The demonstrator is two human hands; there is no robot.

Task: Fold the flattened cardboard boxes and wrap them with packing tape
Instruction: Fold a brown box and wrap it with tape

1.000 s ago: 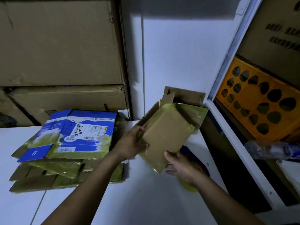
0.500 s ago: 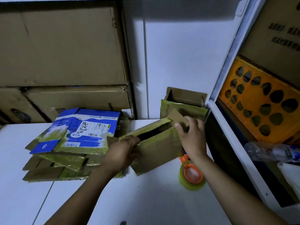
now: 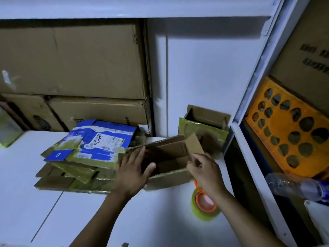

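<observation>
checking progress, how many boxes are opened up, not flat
2: the open box between the left hand and right hand, and a taped box standing behind it by the wall.

Open tabletop [image 3: 53, 220] lies near-left; flattened stack [image 3: 89, 148], tape roll [image 3: 197, 210] and shelf post [image 3: 258, 175] hem the sides.
</observation>
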